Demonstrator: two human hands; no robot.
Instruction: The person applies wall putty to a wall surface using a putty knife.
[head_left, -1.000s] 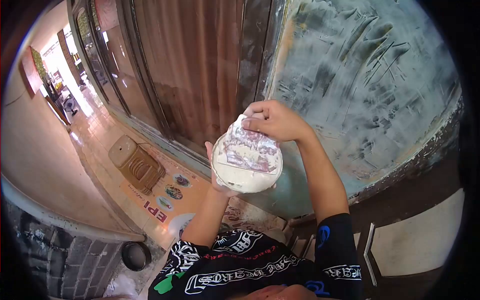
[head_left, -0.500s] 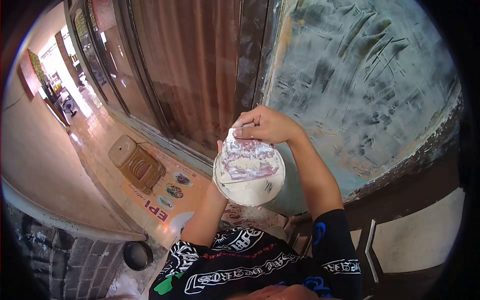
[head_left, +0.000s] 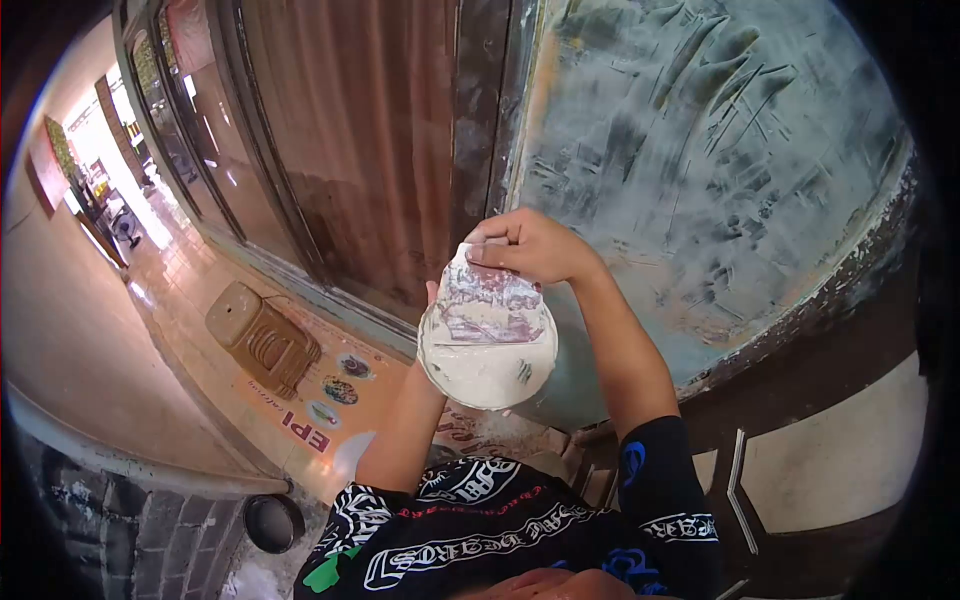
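Note:
My left hand (head_left: 432, 291) supports a round shallow bowl (head_left: 421, 352) from beneath; only some fingertips show past its rim. White paste (head_left: 490, 372), like wall putty, covers the bowl's inside, with a few dark marks in it. The fingers of my right hand (head_left: 525, 247) are closed on the narrow top of a flat putty scraper (head_left: 492, 310). Its pinkish blade is smeared with white, and its wide straight edge lies against the paste across the bowl.
A wall panel (head_left: 690, 190) with patchy whitish coating rises at the right. Behind my hands are brown-framed windows with a curtain (head_left: 350, 130). At left, a brown plastic stool (head_left: 262, 335) lies on a printed banner (head_left: 290, 400). A dark round pan (head_left: 273, 523) sits lower left.
The scraper's edge has slid slightly away from me over the bowl, baring more paste on the near side. The whole view has shifted a little.

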